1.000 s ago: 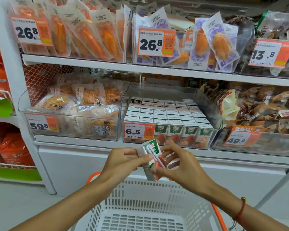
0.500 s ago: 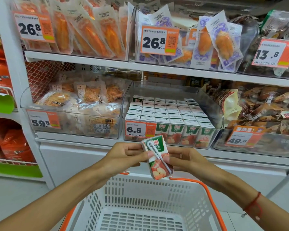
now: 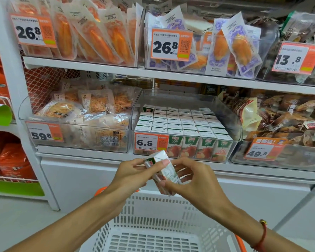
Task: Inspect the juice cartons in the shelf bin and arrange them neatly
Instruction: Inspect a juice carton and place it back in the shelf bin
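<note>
A small white-and-green cardboard juice carton (image 3: pixel 165 170) is held in the air in front of the shelf edge, tilted with its top toward the shelf, above the far rim of a white slotted plastic shopping basket with orange handles (image 3: pixel 153 233). The left hand (image 3: pixel 133 176) pinches its upper left side, thumb across the face; the right hand (image 3: pixel 196 184) curls around its lower right side, so both grips are closed on the carton. Just behind and above, the clear plastic shelf bin (image 3: pixel 231 117) holds tight rows of the same cartons (image 3: pixel 182 124), standing upright and level with the front wall, which bears an orange 6.5 price tag (image 3: pixel 149 142). Open room remains at the bin's back, behind the last row. Neighbouring clear bins of bagged snacks (image 3: pixel 84 113) stand touching on either side.
</note>
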A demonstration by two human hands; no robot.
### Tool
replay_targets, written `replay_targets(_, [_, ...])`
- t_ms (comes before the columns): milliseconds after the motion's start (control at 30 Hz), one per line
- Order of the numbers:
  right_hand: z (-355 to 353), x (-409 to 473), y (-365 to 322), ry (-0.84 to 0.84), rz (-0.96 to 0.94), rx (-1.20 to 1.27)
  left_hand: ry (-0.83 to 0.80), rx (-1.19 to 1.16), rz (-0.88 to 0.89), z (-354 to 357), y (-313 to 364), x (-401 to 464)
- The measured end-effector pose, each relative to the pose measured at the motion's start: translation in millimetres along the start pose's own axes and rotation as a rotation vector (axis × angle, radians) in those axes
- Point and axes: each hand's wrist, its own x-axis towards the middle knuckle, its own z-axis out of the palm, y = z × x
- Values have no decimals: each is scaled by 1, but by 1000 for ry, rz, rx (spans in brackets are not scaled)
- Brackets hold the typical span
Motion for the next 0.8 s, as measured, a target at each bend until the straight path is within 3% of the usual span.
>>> replay_targets(200, [-25,12,4,-393,302,335,-127,-34,16,-13,4,2])
replay_targets(333, [-29,10,7,-528,330,448,-215,-45,37,-10,6,1])
replay_targets(500, [-17,9,2,-339,331,419,-130,-134,-25,-6,3,0])
replay_targets(600, [-8,6,2,-127,292,198,-23,-148,-20,-2,-2,0])
replay_targets(700, [1,0,2,15,194,-21,40,-98,94,2,-4,-2])
replay_targets(800, [3,-2,4,26,81,-42,59,10,271,0,-3,-5])
